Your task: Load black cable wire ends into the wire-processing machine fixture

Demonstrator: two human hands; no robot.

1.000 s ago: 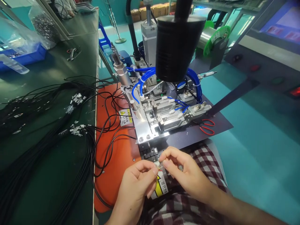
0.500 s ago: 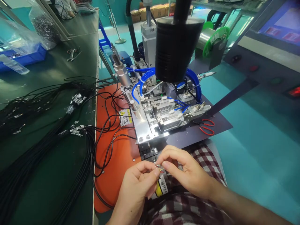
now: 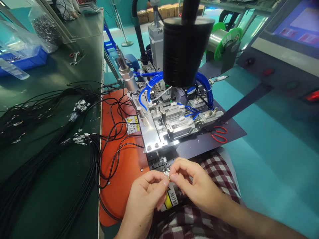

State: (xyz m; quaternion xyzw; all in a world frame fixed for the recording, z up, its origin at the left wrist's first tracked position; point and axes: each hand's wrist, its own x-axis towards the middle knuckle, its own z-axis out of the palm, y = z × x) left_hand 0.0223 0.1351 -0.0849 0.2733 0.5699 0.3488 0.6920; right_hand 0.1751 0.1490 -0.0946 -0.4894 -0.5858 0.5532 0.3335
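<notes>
My left hand [image 3: 148, 194] is closed in a pinch between thumb and forefinger, low in the middle of the head view. Thin wires [image 3: 168, 177] stick out at its fingertips; what lies deeper in the grip is hidden. My right hand [image 3: 195, 184] meets it there, thumb and forefinger pinched at the same wires. Both hands are just in front of a metal machine [image 3: 171, 116] with blue air tubes. Under the fingers shows a label with a yellow mark [image 3: 172, 198].
Black cables [image 3: 87, 159] with metal ends lie on the green table [image 3: 84, 73] at left, some crossing the orange base [image 3: 122, 196]. Red-handled cutters [image 3: 219, 134] rest on the machine's dark plate. A black nozzle [image 3: 186, 53] hangs overhead. A wire spool [image 3: 216, 39] and control panel [image 3: 274, 63] stand right.
My right thumb and forefinger have come together from slightly apart and now pinch at the wires. My left hand has hardly moved.
</notes>
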